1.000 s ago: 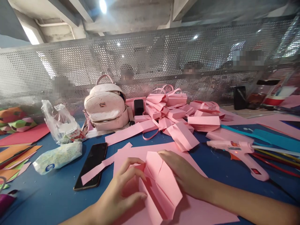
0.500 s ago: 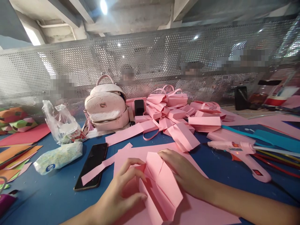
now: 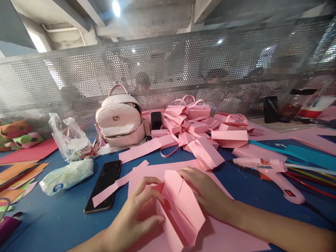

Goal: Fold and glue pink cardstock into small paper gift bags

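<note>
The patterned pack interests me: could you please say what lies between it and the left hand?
In the head view, a phone on the blue table lies between the patterned pack and the left hand, with a pink paper strip across it.

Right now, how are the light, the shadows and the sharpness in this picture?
Head view: a ceiling lamp glares white; head view: shade darkens the inside of the folded pink paper and part of the pink sheet under it; head view: the left hand and right hand look fairly sharp, while pixelation and haze blur shapes behind the perforated screen.
</note>
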Tool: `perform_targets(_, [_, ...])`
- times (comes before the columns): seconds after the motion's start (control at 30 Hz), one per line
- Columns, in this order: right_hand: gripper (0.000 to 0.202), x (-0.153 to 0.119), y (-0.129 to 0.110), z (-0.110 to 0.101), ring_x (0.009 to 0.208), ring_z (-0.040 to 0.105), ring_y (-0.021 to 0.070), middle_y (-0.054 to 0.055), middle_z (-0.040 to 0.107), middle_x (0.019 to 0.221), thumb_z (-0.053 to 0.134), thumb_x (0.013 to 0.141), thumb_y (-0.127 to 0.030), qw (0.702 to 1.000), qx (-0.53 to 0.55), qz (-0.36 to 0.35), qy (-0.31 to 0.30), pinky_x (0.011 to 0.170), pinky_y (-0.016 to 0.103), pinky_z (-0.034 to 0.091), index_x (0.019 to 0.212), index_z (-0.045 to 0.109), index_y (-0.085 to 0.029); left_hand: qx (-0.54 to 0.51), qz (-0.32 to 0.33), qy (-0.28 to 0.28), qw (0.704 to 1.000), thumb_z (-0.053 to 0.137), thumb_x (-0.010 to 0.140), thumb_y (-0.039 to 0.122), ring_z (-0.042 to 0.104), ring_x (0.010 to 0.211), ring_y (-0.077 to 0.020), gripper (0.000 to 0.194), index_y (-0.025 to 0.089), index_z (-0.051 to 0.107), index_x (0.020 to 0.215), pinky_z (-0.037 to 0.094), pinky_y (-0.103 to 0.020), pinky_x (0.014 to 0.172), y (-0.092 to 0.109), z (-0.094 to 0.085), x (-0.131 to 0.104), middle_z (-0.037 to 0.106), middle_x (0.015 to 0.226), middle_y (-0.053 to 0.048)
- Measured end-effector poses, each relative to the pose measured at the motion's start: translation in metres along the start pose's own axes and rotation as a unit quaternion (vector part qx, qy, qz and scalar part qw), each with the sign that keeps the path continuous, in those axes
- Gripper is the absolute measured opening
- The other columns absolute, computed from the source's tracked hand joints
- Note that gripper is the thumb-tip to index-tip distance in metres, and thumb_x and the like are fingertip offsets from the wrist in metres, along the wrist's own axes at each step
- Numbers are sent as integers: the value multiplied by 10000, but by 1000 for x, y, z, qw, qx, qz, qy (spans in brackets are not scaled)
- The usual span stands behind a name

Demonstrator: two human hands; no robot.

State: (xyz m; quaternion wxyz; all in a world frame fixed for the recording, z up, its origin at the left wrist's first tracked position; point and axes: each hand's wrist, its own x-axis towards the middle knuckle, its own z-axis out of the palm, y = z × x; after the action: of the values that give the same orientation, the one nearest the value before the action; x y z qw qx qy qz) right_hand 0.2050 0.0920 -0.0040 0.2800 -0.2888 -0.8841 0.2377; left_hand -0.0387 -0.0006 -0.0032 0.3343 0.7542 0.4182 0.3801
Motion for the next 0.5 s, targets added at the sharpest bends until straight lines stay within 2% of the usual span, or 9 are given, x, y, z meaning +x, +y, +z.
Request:
perform_targets(0.17, [206,-1,3,0,914,605,240,67,675,1011,449,1005,-323,1000,0,-21,5,811,382,443,1024,625,-218,23,2,11,1000,678,903,301,498,1277,-250,103,253,614,968,408,-345,1072,1,1,0,486,1324,-62])
perform_targets(0.3, [237,0,3,0,921,608,251,75,682,1015,454,995,-360,1000,-7,-7,7,804,386,438,1033,636,-213,47,15,30,998,663,901,228,521,1240,-237,60,255,615,927,438,-337,1041,-1,1,-2,481,1307,-49])
perform_targets(0.5, [271,0,2,0,907,601,251,77,684,998,448,999,-413,1000,6,-13,-2,784,374,434,1016,628,-211,104,42,74,991,660,876,157,396,1362,-284,93,249,655,864,354,-432,1140,-6,3,-6,398,1431,-47])
